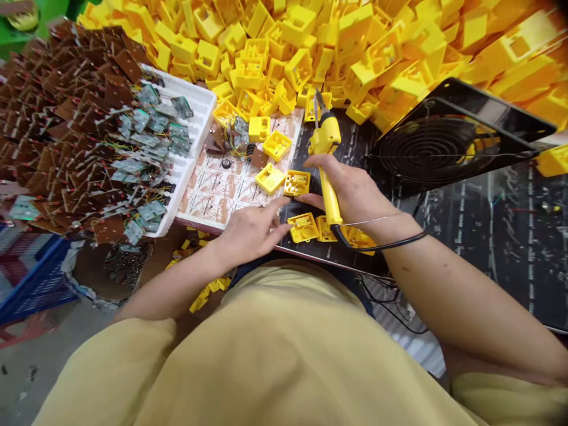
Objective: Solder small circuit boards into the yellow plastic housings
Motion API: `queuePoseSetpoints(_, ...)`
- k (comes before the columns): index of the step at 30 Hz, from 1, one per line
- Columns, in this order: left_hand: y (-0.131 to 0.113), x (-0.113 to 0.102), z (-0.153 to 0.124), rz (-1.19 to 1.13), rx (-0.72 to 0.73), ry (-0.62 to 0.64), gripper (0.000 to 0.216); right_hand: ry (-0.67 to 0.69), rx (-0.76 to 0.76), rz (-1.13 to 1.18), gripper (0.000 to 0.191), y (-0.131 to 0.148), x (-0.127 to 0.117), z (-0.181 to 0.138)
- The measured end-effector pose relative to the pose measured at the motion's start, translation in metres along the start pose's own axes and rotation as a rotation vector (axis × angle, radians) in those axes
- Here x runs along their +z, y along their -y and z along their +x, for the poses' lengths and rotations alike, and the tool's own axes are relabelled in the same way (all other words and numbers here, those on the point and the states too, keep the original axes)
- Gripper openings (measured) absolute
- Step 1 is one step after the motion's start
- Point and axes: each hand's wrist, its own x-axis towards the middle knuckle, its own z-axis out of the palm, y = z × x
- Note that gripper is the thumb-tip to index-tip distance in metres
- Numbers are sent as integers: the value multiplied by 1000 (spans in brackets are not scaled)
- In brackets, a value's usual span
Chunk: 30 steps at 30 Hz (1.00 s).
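My right hand (350,186) is wrapped around a yellow soldering gun (327,177), its tip pointing away from me and its black cord trailing over the wrist. Fingers of that hand also reach beside a small yellow plastic casing (297,183). Just to the left, my left hand (255,231) has its thumb and fingers apart and nothing visible between them. Its fingertips lie close to that casing and to another open yellow casing (303,228); whether they touch is unclear. Further casings lie in a row near the table's edge, partly behind the cord.
A large heap of yellow casings (266,59) covers the back. At left, brown circuit boards (66,130) and green ones pile on a white foam tray (195,139). A black fan (435,145) leans at right. Below left stand a blue basket (39,284) and a bin.
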Motion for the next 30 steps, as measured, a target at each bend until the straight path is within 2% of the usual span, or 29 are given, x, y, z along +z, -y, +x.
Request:
queuePoseSetpoints(3, 16, -12, 9, 116, -40, -203, 38, 56, 26, -23, 44, 2, 2, 10)
queuePoseSetpoints(5, 23, -17, 22, 283, -89, -242, 39, 95, 84, -79, 52, 8, 6, 15)
queuePoseSetpoints(7, 26, -16, 34, 352, -129, -161, 46, 128, 137, -121, 53, 13, 10, 20)
queuePoseSetpoints(9, 28, -13, 44, 318, -128, -71, 48, 133, 149, -120, 44, 10, 10, 21)
queuePoseSetpoints(14, 25, -11, 69, -104, -23, -47, 40, 150, 39, -21, 41, -17, -18, -4)
queuePoseSetpoints(16, 18, -11, 87, -197, -37, 19, 42, 174, -23, 20, 43, -26, -26, -16)
queuePoseSetpoints(19, 5, -11, 114, -54, -122, 161, 43, 158, 1, -10, 47, -33, -27, -29)
queuePoseSetpoints(21, -1, -13, 124, 69, -142, 196, 42, 132, 54, -55, 49, -33, -25, -34)
queuePoseSetpoints(25, -5, -17, 129, 181, -49, 258, 45, 124, 103, -94, 42, -33, -27, -42)
queuePoseSetpoints(27, -7, -15, 128, 218, 10, 313, 42, 122, 95, -93, 39, -34, -31, -47)
queuePoseSetpoints(30, -15, -7, 127, 192, 53, 322, 39, 112, 60, -85, 37, -34, -37, -54)
